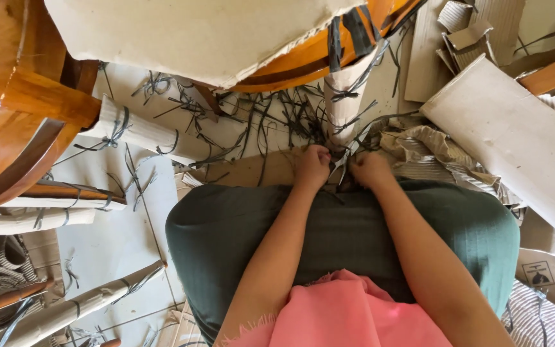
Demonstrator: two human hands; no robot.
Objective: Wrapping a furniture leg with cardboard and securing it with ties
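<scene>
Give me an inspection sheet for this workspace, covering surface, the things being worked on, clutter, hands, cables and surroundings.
Surface: floor covered with pale cardboard sheets.
Job's things: paper-wrapped furniture leg bound with dark strapping, standing just beyond the hands; a dark strap runs down to them.
Clutter: cut strap pieces scattered about; torn corrugated cardboard to the right.
Hands: left hand and right hand both closed at the base of the leg; what each grips is hidden.
Cables: nothing seen.
Surroundings: polished wooden furniture at left, more wrapped legs lower left, flat cardboard panel at right.
</scene>
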